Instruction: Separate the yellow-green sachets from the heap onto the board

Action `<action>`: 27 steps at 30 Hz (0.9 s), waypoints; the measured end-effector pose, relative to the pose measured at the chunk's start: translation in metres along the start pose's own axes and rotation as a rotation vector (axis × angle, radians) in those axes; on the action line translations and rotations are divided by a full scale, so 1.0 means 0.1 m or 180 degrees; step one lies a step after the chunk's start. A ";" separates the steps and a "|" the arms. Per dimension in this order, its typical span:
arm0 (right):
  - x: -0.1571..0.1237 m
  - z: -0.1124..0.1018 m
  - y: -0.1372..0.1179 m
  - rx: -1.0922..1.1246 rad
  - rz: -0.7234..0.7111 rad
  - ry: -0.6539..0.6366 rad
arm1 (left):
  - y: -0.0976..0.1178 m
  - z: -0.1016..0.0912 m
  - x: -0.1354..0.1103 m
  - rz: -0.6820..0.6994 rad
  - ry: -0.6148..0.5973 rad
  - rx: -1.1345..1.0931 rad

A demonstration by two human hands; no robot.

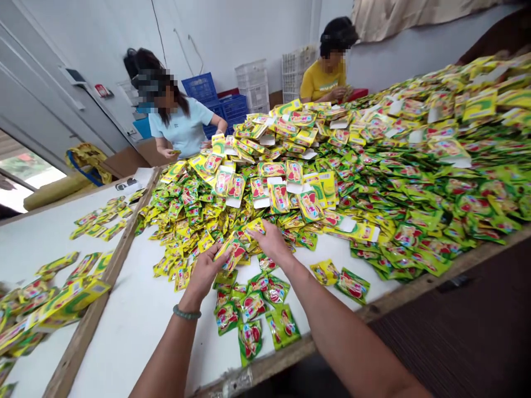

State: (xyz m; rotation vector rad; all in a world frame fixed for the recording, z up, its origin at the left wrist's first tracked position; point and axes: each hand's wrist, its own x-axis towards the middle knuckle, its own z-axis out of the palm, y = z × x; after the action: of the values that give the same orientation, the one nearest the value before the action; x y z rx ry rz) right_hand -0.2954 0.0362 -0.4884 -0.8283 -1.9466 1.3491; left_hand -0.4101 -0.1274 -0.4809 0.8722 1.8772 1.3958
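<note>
My left hand (207,271), with a green bead bracelet at the wrist, is closed on a small yellow and green carton (234,253) with red fruit printed on it. To its right, the fingers of my right hand (270,241) pinch a small yellow packet (254,225), close to the carton's upper end. Both hands are above the white table top, at the front of a large heap. Below them lie several loose green sachets (254,305) with the same red print. A yellow sachet (324,272) and a green sachet (352,284) rest right of my right forearm.
Flattened and folded cartons (279,196) lie on the heap of sachets (415,193). A wooden strip (103,287) divides the table at left, with more cartons (70,301) beyond. Two people (182,130) sit behind the heap, near blue crates (234,108) and white crates (253,85).
</note>
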 end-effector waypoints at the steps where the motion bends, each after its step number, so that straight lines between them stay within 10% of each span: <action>1: 0.00 0.00 0.02 -0.0144 0.0034 -0.0164 | -0.06 0.03 -0.03 -0.0064 0.0028 -0.0256; 9: -0.03 -0.01 0.06 -0.0417 -0.0349 -0.1049 | -0.21 0.01 -0.08 -0.0383 -0.0100 -0.0642; 22: -0.13 0.27 0.07 -0.0582 -0.0466 0.0357 | -0.13 0.20 -0.06 -0.0370 -0.0097 -0.1412; 27: -0.14 0.29 0.08 -0.0394 -0.0458 -0.0067 | -0.15 0.12 -0.06 -0.0582 0.0010 -0.1591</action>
State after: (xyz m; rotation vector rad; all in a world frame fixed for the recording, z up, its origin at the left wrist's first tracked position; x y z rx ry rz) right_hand -0.3086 0.0117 -0.5060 -0.7185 -2.0809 1.1676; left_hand -0.3987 -0.1291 -0.4975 0.4387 1.4630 1.6425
